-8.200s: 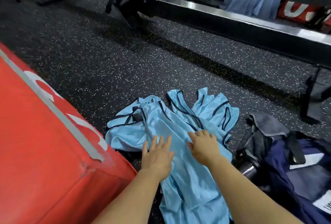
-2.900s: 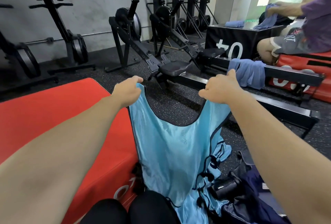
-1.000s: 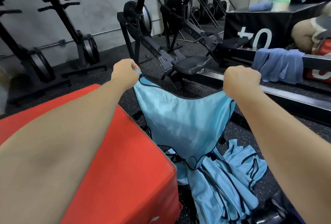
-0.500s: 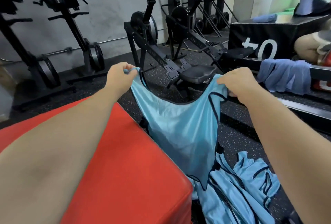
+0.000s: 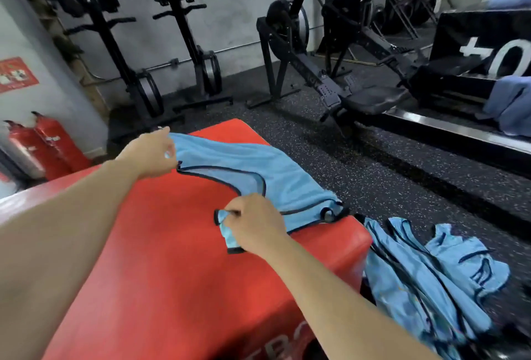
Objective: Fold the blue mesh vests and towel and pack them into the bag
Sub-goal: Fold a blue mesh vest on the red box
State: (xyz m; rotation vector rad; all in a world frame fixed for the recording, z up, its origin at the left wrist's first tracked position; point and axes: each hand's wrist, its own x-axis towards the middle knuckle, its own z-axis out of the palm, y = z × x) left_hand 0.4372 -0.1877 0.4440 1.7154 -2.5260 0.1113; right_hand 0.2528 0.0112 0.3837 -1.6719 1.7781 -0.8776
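A light blue mesh vest (image 5: 275, 178) with dark trim lies spread across the far corner of a red padded box (image 5: 161, 267). My left hand (image 5: 152, 155) pinches one shoulder strap at the box's far edge. My right hand (image 5: 253, 224) grips the other strap nearer to me. A heap of more blue vests (image 5: 431, 270) lies on the floor to the right of the box. A blue towel (image 5: 508, 106) hangs over the rowing machine's rail at the far right. The bag is out of view.
A rowing machine (image 5: 373, 98) stretches across the floor beyond the box, with more upright machines (image 5: 184, 29) against the wall. A black box (image 5: 482, 43) stands at the back right. Red fire extinguishers (image 5: 48, 144) stand at the left wall.
The vest was held up in the air by its straps; now both hands have swung left and lowered it flat onto the red box. The view has turned left.
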